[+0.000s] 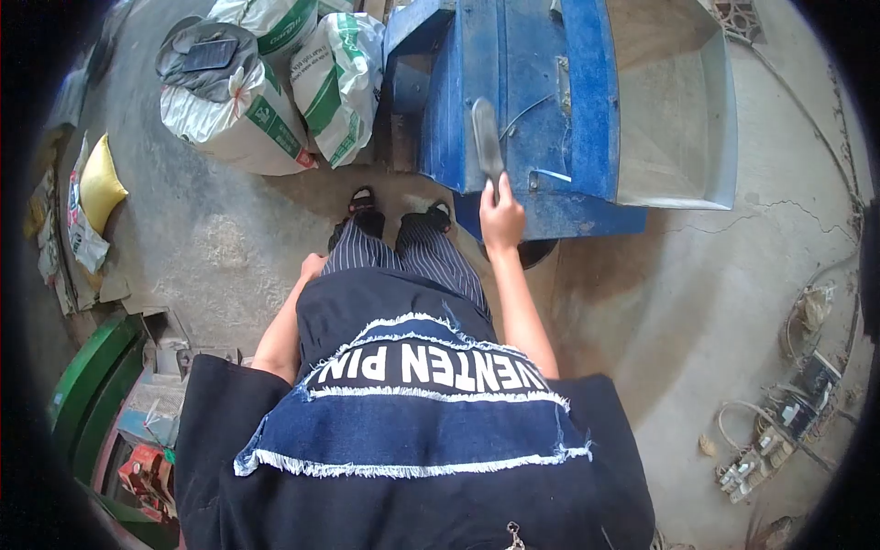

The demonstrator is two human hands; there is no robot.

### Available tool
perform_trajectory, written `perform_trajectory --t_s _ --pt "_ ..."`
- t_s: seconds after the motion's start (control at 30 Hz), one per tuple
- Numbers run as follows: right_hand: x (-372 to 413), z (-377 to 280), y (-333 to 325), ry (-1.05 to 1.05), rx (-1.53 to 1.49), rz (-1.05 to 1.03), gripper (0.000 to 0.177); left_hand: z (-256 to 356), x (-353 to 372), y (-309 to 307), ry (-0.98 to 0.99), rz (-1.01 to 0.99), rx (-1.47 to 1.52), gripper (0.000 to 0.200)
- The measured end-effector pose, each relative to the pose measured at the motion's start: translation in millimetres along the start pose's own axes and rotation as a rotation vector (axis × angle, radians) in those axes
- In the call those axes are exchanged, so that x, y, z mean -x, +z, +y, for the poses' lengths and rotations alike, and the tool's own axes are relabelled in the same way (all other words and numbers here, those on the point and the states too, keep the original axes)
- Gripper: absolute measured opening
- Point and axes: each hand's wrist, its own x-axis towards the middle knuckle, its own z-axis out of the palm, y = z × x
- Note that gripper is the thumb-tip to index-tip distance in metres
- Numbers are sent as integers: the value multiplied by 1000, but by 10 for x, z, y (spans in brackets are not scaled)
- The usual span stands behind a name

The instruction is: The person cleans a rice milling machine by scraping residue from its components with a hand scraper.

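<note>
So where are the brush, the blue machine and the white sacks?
brush [486,136], head view, on its upper end.
blue machine [587,101], head view, on its painted top panel.
white sacks [341,82], head view, on the sack nearest the machine.

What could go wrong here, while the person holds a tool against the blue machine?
1. The right hand grips the brush-like tool close to the blue machine. The thin metal edges there might scrape or cut the fingers.
2. The feet, in open sandals, stand at the machine's base, so a dropped tool could hit the toes.
3. Loose cables lie on the floor to the right, and a step that way could cause a trip.
</note>
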Motion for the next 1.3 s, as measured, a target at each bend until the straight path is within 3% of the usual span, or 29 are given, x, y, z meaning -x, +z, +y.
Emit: perform_trajectory --t_s 0.13,0.2,0.27,0.33,0.37,0.47,0.53,0.57,0.67,0.77,0.83,0.9,0.97,1.13,1.17,1.3 --pt "285 29 -155 -43 43 -84 34 195 68 -171 93 0 -63 42" --pt "707 299 -210 -66 42 -55 33 206 213 -233 114 102 -93 38" --pt "802 356 -299 -67 -33 -32 33 58 111 -209 95 56 -112 39" --pt "552 293 -253 -75 27 -29 34 -169 -95 -75 -11 -29 14 42" --pt "336 164 -257 -22 48 -88 34 -232 -158 -25 -2 -35 0 42" --pt "-104 -15 -53 -3 -7 -3 33 -245 -211 7 45 -35 55 43" --pt "16 25 -55 -8 54 -42 33 -99 -204 -134 88 -62 -6 40" --pt "171 80 -109 -16 15 -33 33 85 -92 -275 155 -38 -181 37" --pt "866 434 -288 3 28 10 31 -86 -368 -222 196 60 -119 35" --pt "1104 509 -504 126 94 50 31 -11 -444 -366 251 40 -168 35" --pt "962 491 -471 231 146 81 32 -389 -236 -577 293 21 -208 35" --pt "709 387 -390 285 205 112 31 -152 -297 -589 334 7 -250 35" --pt "739 321 -375 345 229 125 31 -297 -203 -765 365 -10 -297 35" --pt "1286 505 -236 363 180 287 30 272 -547 -1061 432 -25 -374 35" --pt "1377 566 -255 425 184 205 32 416 -558 -1068 437 -27 -388 35" --pt "1365 676 -291 615 -241 412 36 414 -458 -1197 465 -55 -444 35"
